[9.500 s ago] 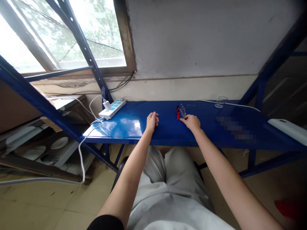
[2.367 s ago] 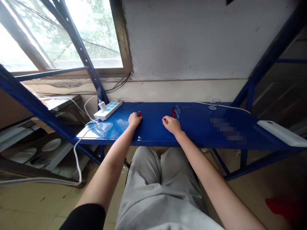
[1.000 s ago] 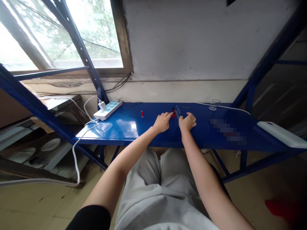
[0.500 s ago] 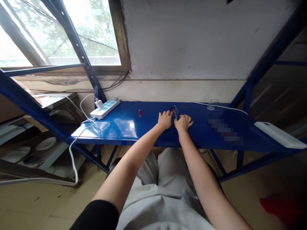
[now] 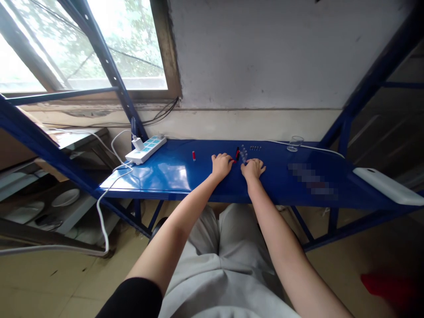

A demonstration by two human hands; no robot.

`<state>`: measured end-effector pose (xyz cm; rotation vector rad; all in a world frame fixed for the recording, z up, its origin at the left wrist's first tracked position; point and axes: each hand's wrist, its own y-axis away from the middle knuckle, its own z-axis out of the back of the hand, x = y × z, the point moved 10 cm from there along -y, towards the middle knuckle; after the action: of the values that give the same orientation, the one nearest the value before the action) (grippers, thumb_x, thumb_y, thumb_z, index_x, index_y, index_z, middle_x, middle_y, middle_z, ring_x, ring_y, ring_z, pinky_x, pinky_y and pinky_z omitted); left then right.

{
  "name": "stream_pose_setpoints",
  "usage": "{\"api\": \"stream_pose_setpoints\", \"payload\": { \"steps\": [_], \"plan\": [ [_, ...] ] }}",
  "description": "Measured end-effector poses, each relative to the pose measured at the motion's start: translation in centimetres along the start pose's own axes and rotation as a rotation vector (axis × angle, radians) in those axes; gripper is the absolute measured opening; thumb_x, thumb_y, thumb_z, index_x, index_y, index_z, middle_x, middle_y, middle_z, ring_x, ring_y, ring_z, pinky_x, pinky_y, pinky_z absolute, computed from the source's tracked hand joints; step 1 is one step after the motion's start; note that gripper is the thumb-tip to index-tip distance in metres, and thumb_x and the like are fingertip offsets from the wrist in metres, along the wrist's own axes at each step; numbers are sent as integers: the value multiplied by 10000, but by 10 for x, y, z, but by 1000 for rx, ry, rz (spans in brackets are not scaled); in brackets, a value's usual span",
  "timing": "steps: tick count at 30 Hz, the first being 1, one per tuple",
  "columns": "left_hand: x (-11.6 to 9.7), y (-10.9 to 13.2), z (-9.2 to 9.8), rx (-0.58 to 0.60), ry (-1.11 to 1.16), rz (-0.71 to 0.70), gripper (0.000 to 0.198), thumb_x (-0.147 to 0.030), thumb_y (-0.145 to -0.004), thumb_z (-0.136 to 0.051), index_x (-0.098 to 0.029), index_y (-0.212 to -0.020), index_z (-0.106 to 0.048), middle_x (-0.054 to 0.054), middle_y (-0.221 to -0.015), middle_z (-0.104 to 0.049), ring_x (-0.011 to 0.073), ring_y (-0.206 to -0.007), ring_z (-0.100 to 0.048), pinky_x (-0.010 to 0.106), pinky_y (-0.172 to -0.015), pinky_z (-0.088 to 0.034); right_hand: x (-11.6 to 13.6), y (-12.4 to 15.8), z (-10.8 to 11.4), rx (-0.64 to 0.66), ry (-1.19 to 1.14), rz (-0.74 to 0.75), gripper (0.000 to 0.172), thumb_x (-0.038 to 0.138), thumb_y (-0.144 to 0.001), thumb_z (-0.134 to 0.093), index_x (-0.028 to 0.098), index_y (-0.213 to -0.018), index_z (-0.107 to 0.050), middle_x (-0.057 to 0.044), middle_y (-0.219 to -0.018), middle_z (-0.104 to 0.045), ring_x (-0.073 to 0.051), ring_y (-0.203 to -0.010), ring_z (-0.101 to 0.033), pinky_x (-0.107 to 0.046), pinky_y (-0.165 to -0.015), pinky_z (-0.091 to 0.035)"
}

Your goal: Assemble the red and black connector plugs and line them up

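My left hand (image 5: pixel 221 164) rests on the blue metal shelf (image 5: pixel 185 176) with its fingers curled. A bit of red shows at its fingertips, a small red piece (image 5: pixel 233 160). Just beyond stands a red and black piece (image 5: pixel 237 153) beside a cluster of small clear pieces (image 5: pixel 244 154). My right hand (image 5: pixel 253 168) lies flat next to the left, fingers spread, its tips close to the clear cluster and holding nothing. Another small red piece (image 5: pixel 194 155) stands alone further left on the shelf.
A row of tiny dark parts (image 5: pixel 255 148) lies behind the cluster. A glass (image 5: pixel 294 143) and a white cable sit at the back right, a white power strip (image 5: pixel 145 149) at the back left, a white object (image 5: pixel 387 185) at the far right. Blue rack posts frame both sides.
My left hand has drawn back to the left from the red and black piece, its fingers now curled. My right hand has hardly moved. Earlier, the left hand set the lone red piece down at the left.
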<state>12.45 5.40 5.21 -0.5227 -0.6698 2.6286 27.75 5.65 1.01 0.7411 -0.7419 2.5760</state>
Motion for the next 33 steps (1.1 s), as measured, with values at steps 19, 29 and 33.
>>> {"api": "stream_pose_setpoints", "payload": {
  "steps": [19, 29, 33],
  "plan": [
    [58, 31, 28, -307, 518, 246, 195, -327, -800, -567, -174, -863, -671, 35, -829, -667, 126, -724, -581, 258, -735, -459, -3, -8, -3, -12, 29, -23, 166, 259, -707, -564, 145, -785, -655, -120, -1026, -564, -272, -1051, -422, -490, -936, -240],
    [57, 30, 24, -263, 561, 225, 207, -339, -794, -572, -183, -875, -682, 38, -821, -666, 131, -737, -596, 265, -731, -477, -4, -9, -4, -7, 23, -22, 164, 261, -729, -542, 142, -771, -647, -124, -1011, -560, -268, -1046, -429, -489, -919, -254],
    [57, 30, 24, -279, 572, 212, 202, -333, -786, -582, -175, -860, -684, 36, -794, -665, 126, -709, -586, 259, -713, -474, -4, -10, -4, -5, 13, -31, 157, 247, -706, -547, 145, -756, -656, -124, -1014, -570, -273, -1038, -432, -488, -922, -257]
  ]
}}
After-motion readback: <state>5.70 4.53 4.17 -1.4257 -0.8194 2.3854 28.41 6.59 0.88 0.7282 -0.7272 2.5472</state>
